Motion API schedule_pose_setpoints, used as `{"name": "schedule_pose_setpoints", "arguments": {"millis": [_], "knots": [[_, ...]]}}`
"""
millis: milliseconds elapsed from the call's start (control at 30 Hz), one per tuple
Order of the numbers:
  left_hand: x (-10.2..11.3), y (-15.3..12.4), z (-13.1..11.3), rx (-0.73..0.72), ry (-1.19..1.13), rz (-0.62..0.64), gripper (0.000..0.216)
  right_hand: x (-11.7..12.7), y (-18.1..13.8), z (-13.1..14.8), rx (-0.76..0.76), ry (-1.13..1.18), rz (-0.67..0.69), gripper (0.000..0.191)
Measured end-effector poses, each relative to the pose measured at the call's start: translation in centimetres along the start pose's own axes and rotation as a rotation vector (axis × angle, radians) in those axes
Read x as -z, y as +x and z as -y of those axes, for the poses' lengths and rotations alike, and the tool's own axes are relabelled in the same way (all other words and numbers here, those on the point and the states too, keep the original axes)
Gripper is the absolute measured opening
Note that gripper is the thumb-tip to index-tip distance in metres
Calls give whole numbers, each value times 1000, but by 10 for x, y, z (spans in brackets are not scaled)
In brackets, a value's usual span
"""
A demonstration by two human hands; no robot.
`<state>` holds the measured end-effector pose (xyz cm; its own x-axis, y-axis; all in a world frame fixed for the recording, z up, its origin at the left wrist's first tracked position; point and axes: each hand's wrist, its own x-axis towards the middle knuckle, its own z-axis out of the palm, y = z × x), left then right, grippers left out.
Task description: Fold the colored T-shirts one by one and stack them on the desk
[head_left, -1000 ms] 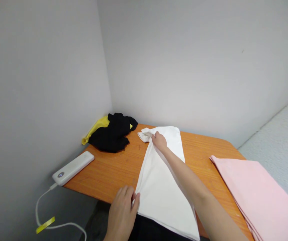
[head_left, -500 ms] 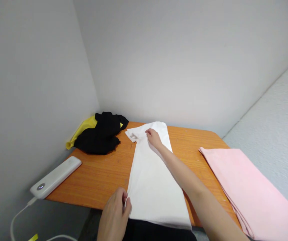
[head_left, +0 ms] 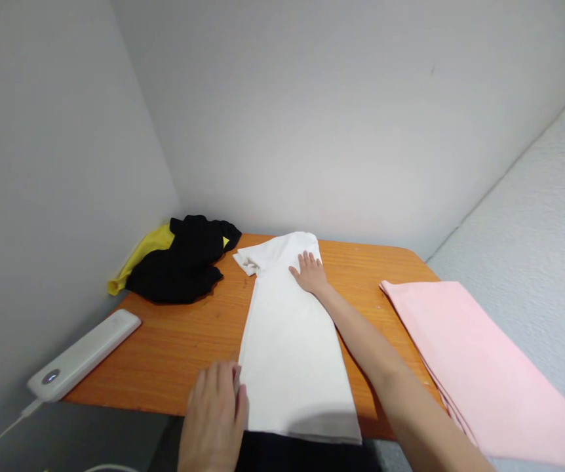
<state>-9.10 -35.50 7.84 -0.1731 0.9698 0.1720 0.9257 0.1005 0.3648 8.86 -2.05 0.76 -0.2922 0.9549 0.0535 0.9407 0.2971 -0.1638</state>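
A white T-shirt (head_left: pixel 290 354) lies lengthwise on the table, folded narrow, with one short sleeve (head_left: pixel 249 257) sticking out to the left near the top. My right hand (head_left: pixel 311 272) rests flat on its upper part, fingers spread and open. At the lower left edge of the shirt is my left hand (head_left: pixel 212 413), its fingers curled and the thumb close to them. It appears closed on the shirt's side edge, though the fingertips are partly hidden. A shadow falls across the bottom hem.
A crumpled black and yellow garment (head_left: pixel 181 262) sits at the back left of the wooden table (head_left: pixel 189 341). A white power bank (head_left: pixel 86 354) with a cable lies at the left edge. Folded pink cloth (head_left: pixel 479 360) covers the right side. Walls bound the back and left.
My right hand has gone from pinching the shirt near the sleeve to lying flat and spread, slightly further right on the cloth. The left hand stays by the lower left edge. The view has shifted slightly.
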Motion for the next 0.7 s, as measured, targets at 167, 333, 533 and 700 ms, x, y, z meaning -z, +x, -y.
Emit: {"name": "schedule_pose_setpoints", "arguments": {"millis": [167, 333, 533, 700], "knots": [[-29, 12, -57, -631, -43, 106, 42, 0, 0, -1, -1, 14, 5, 77], [-105, 8, -79, -1000, 114, -103, 54, 4, -4, -3, 9, 10, 12, 76], [-161, 3, -87, -1001, 161, -460, 41, 17, 4, 1, 11, 24, 57, 77], [-161, 9, -97, -996, 113, -518, 27, 23, 22, 31, 139, 70, 112, 95]]}}
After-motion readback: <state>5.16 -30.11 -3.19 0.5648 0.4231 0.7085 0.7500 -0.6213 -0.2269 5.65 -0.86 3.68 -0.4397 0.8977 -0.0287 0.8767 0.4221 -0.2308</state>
